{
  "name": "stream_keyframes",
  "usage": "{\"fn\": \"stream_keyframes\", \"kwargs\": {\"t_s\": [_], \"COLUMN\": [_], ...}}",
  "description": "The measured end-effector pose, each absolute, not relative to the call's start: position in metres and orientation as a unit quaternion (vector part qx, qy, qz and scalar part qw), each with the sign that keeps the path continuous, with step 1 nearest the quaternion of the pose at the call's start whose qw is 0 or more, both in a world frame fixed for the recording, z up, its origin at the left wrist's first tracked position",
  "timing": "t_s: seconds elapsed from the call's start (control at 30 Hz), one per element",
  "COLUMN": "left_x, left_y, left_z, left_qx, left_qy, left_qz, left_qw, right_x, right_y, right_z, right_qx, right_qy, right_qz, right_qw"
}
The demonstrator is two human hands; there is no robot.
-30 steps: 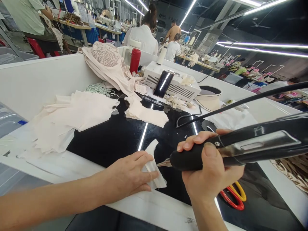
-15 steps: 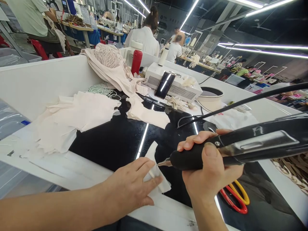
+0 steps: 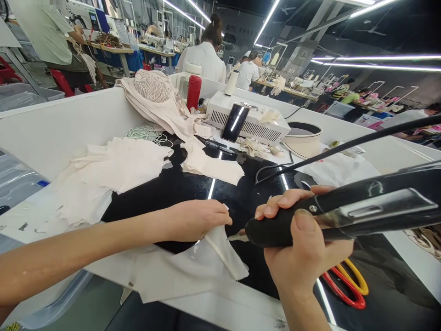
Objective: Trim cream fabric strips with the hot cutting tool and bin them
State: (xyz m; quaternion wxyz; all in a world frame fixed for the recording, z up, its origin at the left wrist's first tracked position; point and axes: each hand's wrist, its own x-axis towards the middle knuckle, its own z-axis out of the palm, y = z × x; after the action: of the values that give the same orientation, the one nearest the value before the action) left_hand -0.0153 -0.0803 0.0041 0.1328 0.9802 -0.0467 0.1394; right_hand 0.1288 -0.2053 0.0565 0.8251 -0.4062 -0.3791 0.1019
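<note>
My left hand (image 3: pixel 203 218) is closed in a pinch on the upper end of a thin pale fabric piece (image 3: pixel 225 253). This fabric lies on the black work surface (image 3: pixel 255 202), with a broad sheer part spreading left over the table's front edge. My right hand (image 3: pixel 306 234) is wrapped round a black corded handheld tool (image 3: pixel 275 227) with a slim pointed metal tip and a metal lever on its side. The tip is right by the fabric's right edge, below my left fingers; I cannot tell whether it touches.
Scissors with red and yellow handles (image 3: pixel 347 285) lie right of my right hand. Fabric stacks (image 3: pixel 127 161) and a cut piece (image 3: pixel 212 165) lie farther back. Behind them stand a phone (image 3: pixel 235 122), a vented white box (image 3: pixel 255 117) and a red bottle (image 3: pixel 194 92). The tool's cable (image 3: pixel 344 145) crosses rightward.
My left hand has gone from lying spread on the fabric to pinching its upper end, slightly higher. The sheer part now shows spread across the front edge. My right hand still holds the tool.
</note>
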Motion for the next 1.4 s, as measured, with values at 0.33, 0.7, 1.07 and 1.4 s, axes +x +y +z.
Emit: {"fn": "stream_keyframes", "kwargs": {"t_s": [0.33, 0.7, 1.07, 1.4], "left_x": [-0.027, -0.041, -0.043, -0.041], "left_y": [-0.065, -0.066, -0.068, -0.071], "left_z": [0.004, 0.009, 0.002, 0.002], "left_qx": [0.973, 0.988, 0.99, 0.99], "left_qy": [-0.079, -0.064, -0.057, -0.06], "left_qz": [0.148, 0.084, 0.073, 0.077], "left_qw": [0.161, 0.112, 0.103, 0.103], "right_x": [0.128, 0.128, 0.128, 0.126], "right_y": [-0.206, -0.207, -0.198, -0.193], "right_z": [0.055, 0.055, 0.062, 0.06], "right_qx": [-0.402, -0.405, -0.413, -0.424], "right_qy": [-0.386, -0.386, -0.367, -0.37], "right_qz": [0.095, 0.098, 0.085, 0.101], "right_qw": [0.825, 0.823, 0.829, 0.821]}}
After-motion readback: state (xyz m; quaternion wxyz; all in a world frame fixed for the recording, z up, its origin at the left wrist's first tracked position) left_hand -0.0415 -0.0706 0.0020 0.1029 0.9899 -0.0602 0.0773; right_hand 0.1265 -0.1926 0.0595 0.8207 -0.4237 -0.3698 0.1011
